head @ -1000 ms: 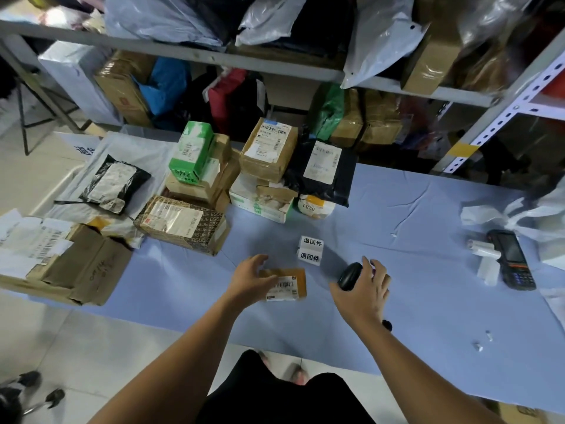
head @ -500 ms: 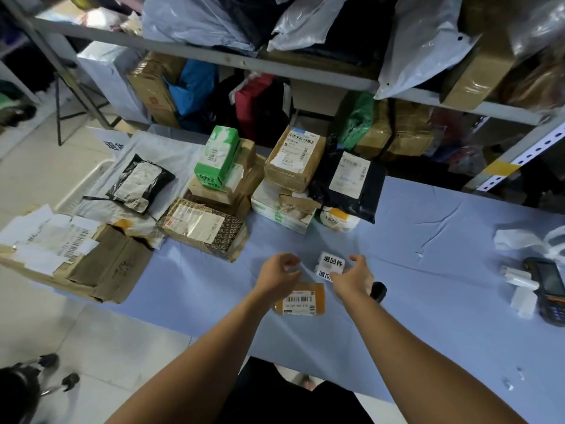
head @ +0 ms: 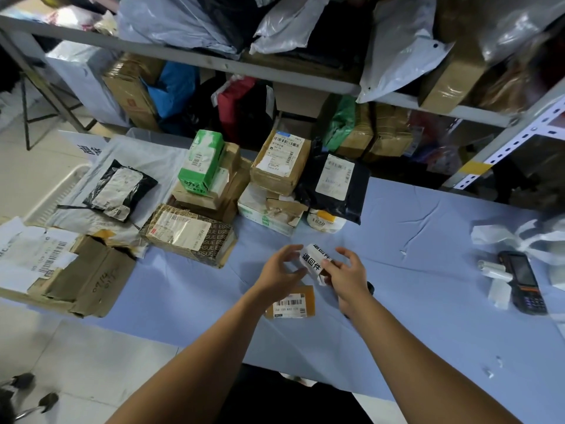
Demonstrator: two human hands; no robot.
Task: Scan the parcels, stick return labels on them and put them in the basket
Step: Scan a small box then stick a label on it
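A small brown parcel (head: 301,296) with a barcode label lies on the blue table (head: 428,301), just under my wrists. Above it my right hand (head: 348,275) pinches a white strip of return labels (head: 315,258) printed with black characters. My left hand (head: 279,267) hovers at the strip's left edge with curved, spread fingers and holds nothing. A black scanner (head: 370,287) lies on the table, mostly hidden behind my right hand. The white basket (head: 68,186) stands at the far left, with a grey bag and a black mailer (head: 119,191) over it.
Several parcels are stacked at the table's back: a green box (head: 203,162), brown boxes (head: 279,162), a black mailer (head: 334,182) and a printed box (head: 189,232). Flattened cardboard (head: 82,276) lies at the left. A handheld terminal (head: 522,283) and paper scraps (head: 519,240) lie at the right.
My right hand let go of the scanner, moved to the label strip and lifted it off the table. My left hand left the small brown parcel and rose to the strip.
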